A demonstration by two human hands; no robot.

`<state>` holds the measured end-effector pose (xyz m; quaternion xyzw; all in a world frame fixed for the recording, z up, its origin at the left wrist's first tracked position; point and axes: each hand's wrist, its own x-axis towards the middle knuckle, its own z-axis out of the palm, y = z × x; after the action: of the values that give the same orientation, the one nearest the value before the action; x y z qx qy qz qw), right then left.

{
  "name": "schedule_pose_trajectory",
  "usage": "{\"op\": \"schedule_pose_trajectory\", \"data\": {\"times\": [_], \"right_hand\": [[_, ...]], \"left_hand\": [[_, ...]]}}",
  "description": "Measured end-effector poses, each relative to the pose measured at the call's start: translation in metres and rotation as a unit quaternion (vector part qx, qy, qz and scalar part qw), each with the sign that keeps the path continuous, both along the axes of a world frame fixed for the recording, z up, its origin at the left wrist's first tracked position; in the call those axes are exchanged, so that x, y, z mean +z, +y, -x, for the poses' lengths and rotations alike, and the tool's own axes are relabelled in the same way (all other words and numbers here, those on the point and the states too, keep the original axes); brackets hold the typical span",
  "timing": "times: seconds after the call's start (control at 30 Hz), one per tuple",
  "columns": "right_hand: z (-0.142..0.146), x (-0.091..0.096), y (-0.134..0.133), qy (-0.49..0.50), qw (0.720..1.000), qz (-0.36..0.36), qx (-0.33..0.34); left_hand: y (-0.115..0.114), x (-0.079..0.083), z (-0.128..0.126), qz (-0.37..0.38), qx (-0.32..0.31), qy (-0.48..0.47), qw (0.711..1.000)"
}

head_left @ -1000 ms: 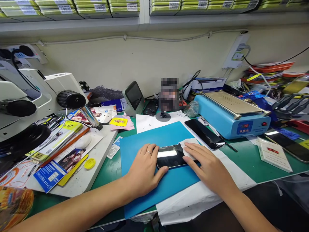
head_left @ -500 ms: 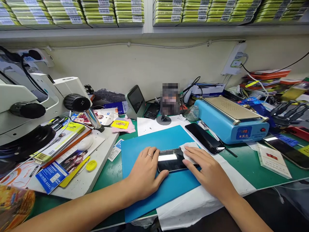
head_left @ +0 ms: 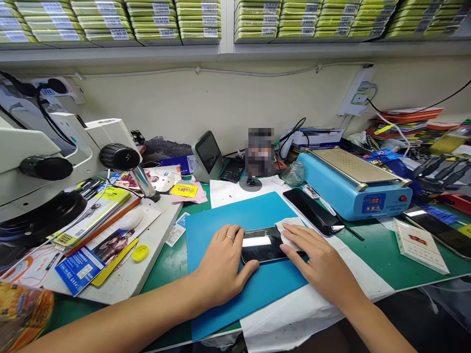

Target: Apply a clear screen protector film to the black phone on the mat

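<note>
A black smartphone point(head_left: 263, 247) lies screen up on the blue mat point(head_left: 213, 309), with a bright reflection on its glass. My left hand point(head_left: 226, 262) grips its left end, fingers along the far edge and thumb at the near edge. Under the fingers of my right hand point(head_left: 312, 257) is a white wipe point(head_left: 289, 224), pressed on the right end of the phone. Part of the wipe and that end of the phone are hidden by the hand. Another dark phone point(head_left: 312, 211) lies beyond my right hand, beside the mat.
A blue heating plate machine point(head_left: 353, 186) stands at the right, near a white box point(head_left: 421, 247). On the left, a microscope stand point(head_left: 117, 157) rises over a white base with booklets point(head_left: 91, 220). A small screen device point(head_left: 208, 157) and a glass jar point(head_left: 293, 174) are at the back.
The view has shifted very slightly. Both hands, the phone and the wipe stay in nearly the same places on the mat.
</note>
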<state>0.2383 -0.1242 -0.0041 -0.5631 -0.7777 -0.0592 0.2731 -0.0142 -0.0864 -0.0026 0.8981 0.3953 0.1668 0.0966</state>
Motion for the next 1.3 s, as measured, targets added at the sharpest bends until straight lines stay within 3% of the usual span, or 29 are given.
{"op": "schedule_pose_trajectory", "data": {"times": [1.03, 1.17, 1.3], "right_hand": [[-0.015, -0.011, 0.004, -0.100, 0.995, 0.024, 0.016], [-0.019, -0.014, 0.005, -0.091, 0.996, -0.003, 0.015], [-0.021, -0.023, 0.010, -0.099, 0.993, -0.060, 0.022]], "left_hand": [[-0.003, -0.004, -0.006, 0.031, 0.026, 0.009, 0.999], [-0.003, -0.008, -0.004, 0.031, 0.019, 0.013, 0.999], [0.003, -0.015, 0.000, -0.019, 0.001, 0.025, 1.000]]}}
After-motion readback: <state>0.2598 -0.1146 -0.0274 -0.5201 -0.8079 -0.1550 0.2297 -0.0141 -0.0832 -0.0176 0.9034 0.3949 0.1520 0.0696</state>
